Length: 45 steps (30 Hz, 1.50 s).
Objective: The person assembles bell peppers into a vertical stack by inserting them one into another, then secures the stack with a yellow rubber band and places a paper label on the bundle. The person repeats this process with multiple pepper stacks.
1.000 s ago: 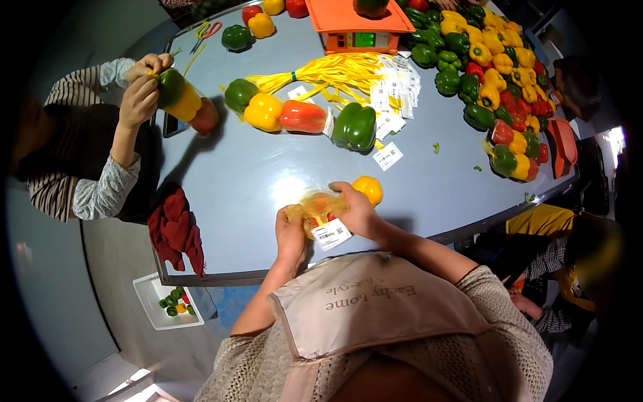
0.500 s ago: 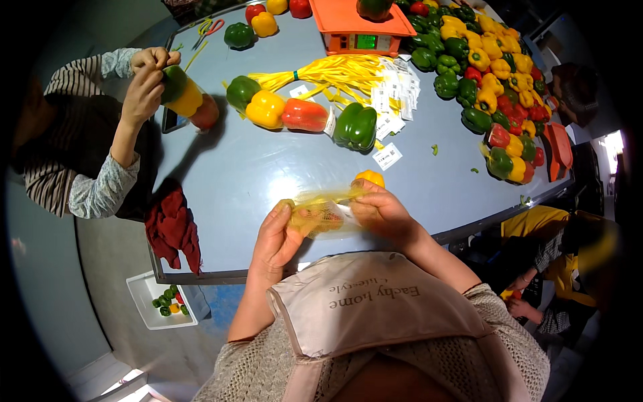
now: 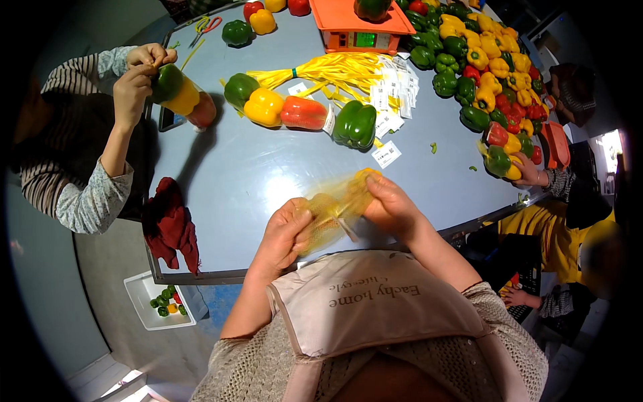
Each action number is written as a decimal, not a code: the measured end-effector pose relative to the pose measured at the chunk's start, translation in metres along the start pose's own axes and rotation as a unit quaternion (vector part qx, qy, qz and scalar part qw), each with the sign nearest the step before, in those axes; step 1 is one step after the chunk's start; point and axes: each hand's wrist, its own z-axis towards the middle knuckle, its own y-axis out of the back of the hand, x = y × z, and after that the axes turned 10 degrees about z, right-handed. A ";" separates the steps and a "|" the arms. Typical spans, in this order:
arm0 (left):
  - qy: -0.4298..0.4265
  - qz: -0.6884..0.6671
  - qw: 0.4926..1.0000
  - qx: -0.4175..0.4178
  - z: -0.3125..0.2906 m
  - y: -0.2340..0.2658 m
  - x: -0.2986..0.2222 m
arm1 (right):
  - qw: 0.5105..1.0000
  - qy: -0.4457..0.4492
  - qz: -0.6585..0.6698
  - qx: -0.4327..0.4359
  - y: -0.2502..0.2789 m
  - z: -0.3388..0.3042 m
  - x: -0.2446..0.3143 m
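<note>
A yellow see-through bag (image 3: 333, 209), mesh-like with a pale label patch, is stretched between my hands above the table's near edge. My left hand (image 3: 287, 231) pinches its lower left part. Slightly higher, my right hand (image 3: 390, 206) grips the upper right corner. Behind that corner a bit of yellow shows, mostly hidden. Beyond the bag lies a row of a green pepper (image 3: 241, 92), a yellow pepper (image 3: 263, 107) and a wrapped red pepper (image 3: 303, 112). A loose green pepper (image 3: 355, 125) sits to their right, near a white tag (image 3: 386, 155).
Yellow straps (image 3: 321, 70) with white tags lie before an orange scale (image 3: 365, 27). Peppers (image 3: 495, 63) are heaped at right, where a co-worker's hand (image 3: 529, 171) reaches. Another person at left holds bagged peppers (image 3: 182, 98). A dark red cloth (image 3: 169, 224) hangs off the edge.
The bag has tilted, its right end raised and its left end lowered, with my hands. A co-worker's hand has come to the bagged peppers at right. The left person's bagged peppers shifted slightly left.
</note>
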 end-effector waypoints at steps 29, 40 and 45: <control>-0.136 0.302 0.878 -0.345 0.071 0.048 0.104 | 0.823 0.241 -0.509 -0.072 0.086 0.061 -0.073; -0.082 0.148 0.951 -0.258 0.076 0.013 0.059 | 0.868 0.249 -0.411 -0.125 0.085 0.060 -0.069; -0.117 0.177 0.963 -0.166 0.106 -0.040 0.017 | 0.941 0.214 -0.229 -0.129 0.021 0.017 0.007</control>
